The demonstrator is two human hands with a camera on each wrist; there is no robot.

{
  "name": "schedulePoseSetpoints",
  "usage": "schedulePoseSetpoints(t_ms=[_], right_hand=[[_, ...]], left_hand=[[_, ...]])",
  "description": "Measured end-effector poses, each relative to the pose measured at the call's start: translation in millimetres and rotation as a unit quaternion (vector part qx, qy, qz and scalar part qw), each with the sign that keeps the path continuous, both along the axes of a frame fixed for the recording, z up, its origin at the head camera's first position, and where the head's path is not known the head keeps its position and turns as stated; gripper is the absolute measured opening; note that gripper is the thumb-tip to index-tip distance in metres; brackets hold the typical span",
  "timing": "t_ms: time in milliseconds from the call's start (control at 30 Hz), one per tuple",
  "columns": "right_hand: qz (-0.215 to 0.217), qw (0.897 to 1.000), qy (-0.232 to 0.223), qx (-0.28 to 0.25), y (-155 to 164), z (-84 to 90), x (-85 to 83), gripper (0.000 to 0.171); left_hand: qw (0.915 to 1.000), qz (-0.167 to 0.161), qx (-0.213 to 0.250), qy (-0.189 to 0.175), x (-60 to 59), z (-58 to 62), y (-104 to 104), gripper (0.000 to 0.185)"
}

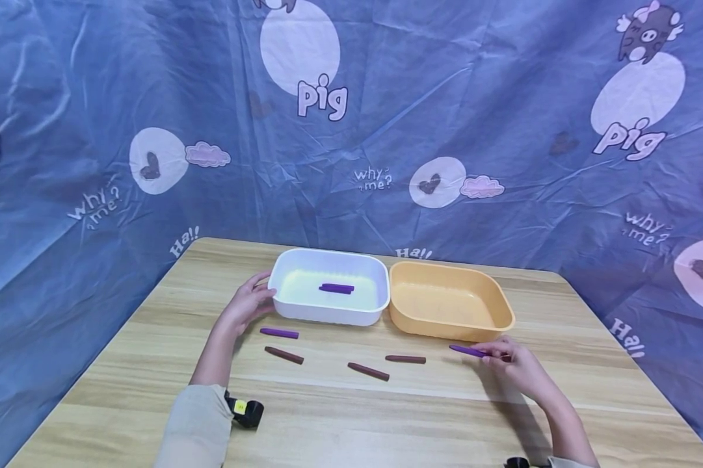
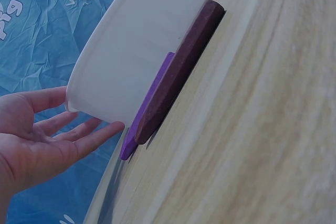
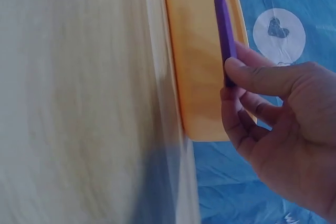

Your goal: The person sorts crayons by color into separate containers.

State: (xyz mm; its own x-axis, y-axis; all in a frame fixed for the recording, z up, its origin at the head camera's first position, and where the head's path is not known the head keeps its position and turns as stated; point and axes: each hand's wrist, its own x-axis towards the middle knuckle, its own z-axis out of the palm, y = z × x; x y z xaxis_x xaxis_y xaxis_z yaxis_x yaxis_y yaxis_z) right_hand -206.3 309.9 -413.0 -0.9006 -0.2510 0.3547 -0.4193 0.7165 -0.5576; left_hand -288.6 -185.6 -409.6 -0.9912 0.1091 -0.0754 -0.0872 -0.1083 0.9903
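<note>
My left hand (image 1: 262,294) rests with straight fingers against the left wall of a white bin (image 1: 322,314); the left wrist view shows the left hand (image 2: 89,124) open beside that white bin (image 2: 131,51). A purple crayon (image 1: 336,288) lies inside the bin. My right hand (image 1: 493,355) pinches another purple crayon (image 1: 470,351) just above the table, in front of the orange bin (image 1: 433,327). In the right wrist view the right hand (image 3: 229,80) holds this purple crayon (image 3: 223,24) by its end, next to the orange bin (image 3: 199,77).
On the wooden table (image 1: 386,416) lie a purple crayon (image 1: 279,333) and three brown ones (image 1: 283,355) (image 1: 368,371) (image 1: 406,359). The left wrist view shows a brown crayon (image 2: 178,72) and a purple crayon (image 2: 149,103) close up. A blue printed cloth hangs behind.
</note>
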Motion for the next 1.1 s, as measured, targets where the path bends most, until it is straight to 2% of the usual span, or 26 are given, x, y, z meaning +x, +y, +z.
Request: schedulePoseSetpoints(t_ms=[200, 433, 733, 1100], right_hand=[[0.013, 1.0, 0.015, 0.005, -4.1, 7.7, 2.0, 0.021], [0.014, 1.0, -0.002, 0.003, -7.9, 15.1, 2.4, 0.019], [0.044, 0.999, 0.009, -0.019, -13.9, 29.5, -2.0, 0.017], [0.041, 0.999, 0.001, -0.011, -27.7, 45.6, -6.5, 0.019]], left_hand=[[1.0, 0.002, -0.002, 0.0, -0.5, -0.4, -0.4, 0.056], [1.0, -0.001, -0.002, 0.003, -0.3, -1.1, -0.2, 0.057], [1.0, 0.001, 0.0, 0.001, 0.1, -0.5, -0.5, 0.057], [1.0, 0.003, -0.005, -0.001, 0.3, -0.5, -0.2, 0.056]])
